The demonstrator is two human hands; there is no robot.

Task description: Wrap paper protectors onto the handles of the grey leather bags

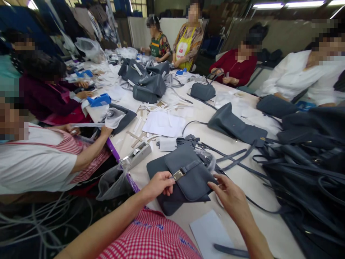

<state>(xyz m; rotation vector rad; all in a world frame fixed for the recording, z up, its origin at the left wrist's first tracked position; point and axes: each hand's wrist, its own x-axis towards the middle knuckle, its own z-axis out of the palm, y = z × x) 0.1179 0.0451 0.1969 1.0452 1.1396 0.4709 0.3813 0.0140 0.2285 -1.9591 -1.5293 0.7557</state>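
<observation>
A dark grey-blue handbag point(188, 158) lies in front of me, its flap facing up. A short strap point(192, 167) with a metal clasp point(178, 175) crosses the flap. My left hand point(161, 182) is closed, pinching the strap's tip beside the clasp. At the flap's right edge, my right hand point(230, 194) grips the bag's side between thumb and fingers; its other fingers are partly hidden. Under the flap, the lower body of the bag sticks out toward me.
A tape dispenser point(137, 154) stands left of the bag. White paper point(163, 123) and scraps lie beyond it. Another bag point(234, 126) rests at the right, near a large pile of dark bags and straps point(312, 172). Co-workers sit around the table, one person point(54, 154) close at left.
</observation>
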